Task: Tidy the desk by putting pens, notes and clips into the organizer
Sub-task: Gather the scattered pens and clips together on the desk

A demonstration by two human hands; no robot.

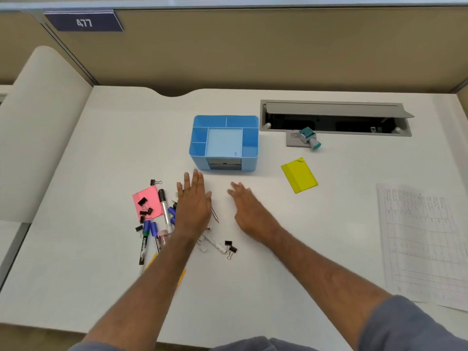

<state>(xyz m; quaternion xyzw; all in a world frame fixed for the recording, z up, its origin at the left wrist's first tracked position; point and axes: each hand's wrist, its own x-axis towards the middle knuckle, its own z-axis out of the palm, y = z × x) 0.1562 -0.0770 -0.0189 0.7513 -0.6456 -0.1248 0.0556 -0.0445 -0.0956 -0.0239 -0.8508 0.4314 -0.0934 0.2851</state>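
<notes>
A blue organizer (249, 158) with several compartments stands mid-desk. Left of centre lies a heap of markers and pens (166, 211), black binder clips (144, 207) and a pink note pad (152, 196). My left hand (193, 206) hovers flat over the right side of that heap, fingers straight, hiding some pens. My right hand (249, 211) is flat beside it above bare desk, holding nothing. Two more binder clips (231, 246) lie just in front of my left wrist. A yellow note pad (299, 175) lies right of the organizer.
An open cable tray (334, 117) is set into the desk behind right, with a stamp (310, 138) on a grey pad beside it. A printed sheet (425, 244) lies at the right edge. A tan partition closes the back.
</notes>
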